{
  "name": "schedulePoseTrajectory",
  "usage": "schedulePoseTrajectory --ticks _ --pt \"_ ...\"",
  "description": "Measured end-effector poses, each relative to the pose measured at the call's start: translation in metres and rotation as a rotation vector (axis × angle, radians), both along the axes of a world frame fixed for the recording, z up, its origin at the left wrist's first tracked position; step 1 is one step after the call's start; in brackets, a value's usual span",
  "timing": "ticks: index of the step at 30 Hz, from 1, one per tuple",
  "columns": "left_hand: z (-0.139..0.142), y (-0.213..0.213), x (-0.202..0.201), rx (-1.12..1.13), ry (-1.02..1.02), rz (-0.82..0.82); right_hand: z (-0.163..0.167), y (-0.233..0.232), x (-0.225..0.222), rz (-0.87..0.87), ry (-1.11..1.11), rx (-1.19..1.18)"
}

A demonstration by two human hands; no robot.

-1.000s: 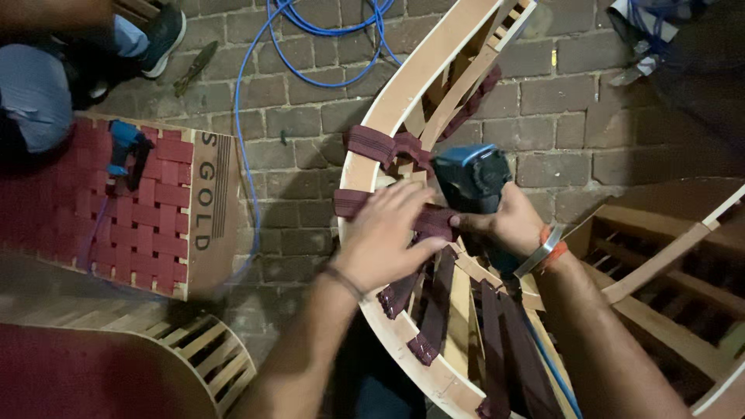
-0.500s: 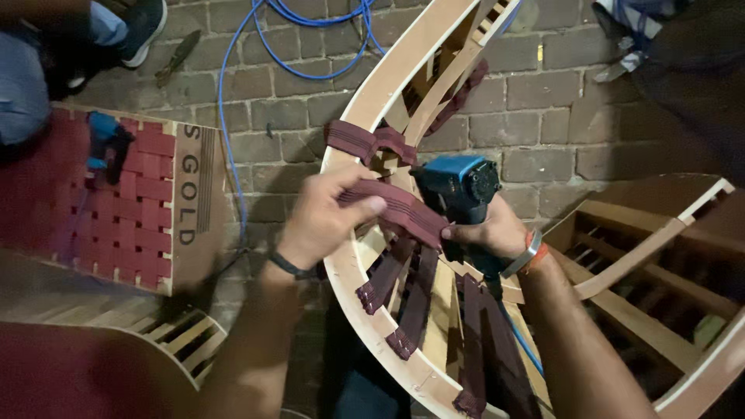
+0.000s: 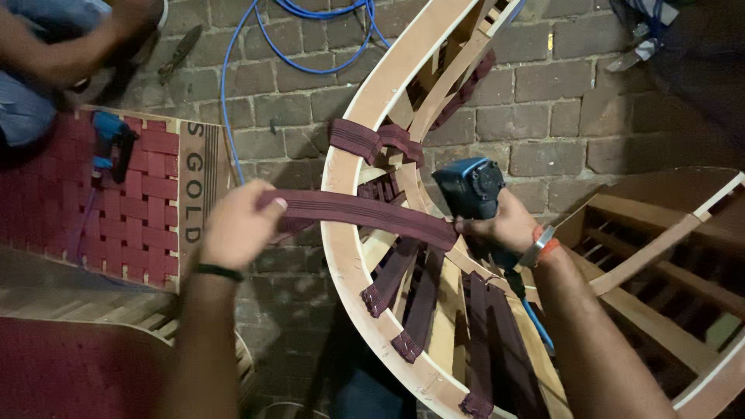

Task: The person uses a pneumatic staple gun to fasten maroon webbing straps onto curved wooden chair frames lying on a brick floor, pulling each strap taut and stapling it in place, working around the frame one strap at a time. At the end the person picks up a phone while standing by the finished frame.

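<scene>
Hands: L point(image 3: 237, 229) pulls 1 strap point(image 3: 365, 211), R point(image 3: 508, 225) 1 stapler point(image 3: 469, 186).

Single head view; looks steeply down, close over curved wooden frame point(image 3: 365, 140); brick floor point(image 3: 543, 85).

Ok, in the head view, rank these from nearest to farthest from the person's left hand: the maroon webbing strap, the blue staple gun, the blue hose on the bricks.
1. Maroon webbing strap: gripped in the left hand.
2. Blue hose: above the hand, on the bricks.
3. Blue staple gun: far right, in the right hand.
</scene>
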State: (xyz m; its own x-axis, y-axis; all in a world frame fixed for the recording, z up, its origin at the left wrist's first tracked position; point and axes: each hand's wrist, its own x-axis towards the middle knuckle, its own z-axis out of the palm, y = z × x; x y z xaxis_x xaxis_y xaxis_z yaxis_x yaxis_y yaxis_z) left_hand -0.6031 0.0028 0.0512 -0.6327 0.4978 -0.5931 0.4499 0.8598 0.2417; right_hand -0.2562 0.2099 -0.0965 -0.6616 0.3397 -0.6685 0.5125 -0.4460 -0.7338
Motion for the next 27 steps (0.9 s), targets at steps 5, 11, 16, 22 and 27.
schedulePoseTrajectory --ticks 5,11,16,22,27 --pt "-0.018 0.039 0.084 0.359 0.100 -0.292 -0.011 -0.002 -0.014 -0.076 0.002 0.201" --pt "-0.081 0.099 0.143 0.151 -0.275 -0.553 -0.009 -0.001 -0.018 -0.090 0.065 0.107" --pt "-0.100 0.102 0.127 0.244 -0.569 -0.425 -0.015 0.012 -0.001 -0.021 0.110 0.048" --pt "-0.099 0.106 0.126 0.141 -0.385 -0.530 -0.034 0.011 0.004 -0.143 0.017 0.013" --pt "-0.127 0.127 0.157 0.128 -0.476 -0.446 -0.045 0.009 -0.002 -0.141 0.071 0.212"
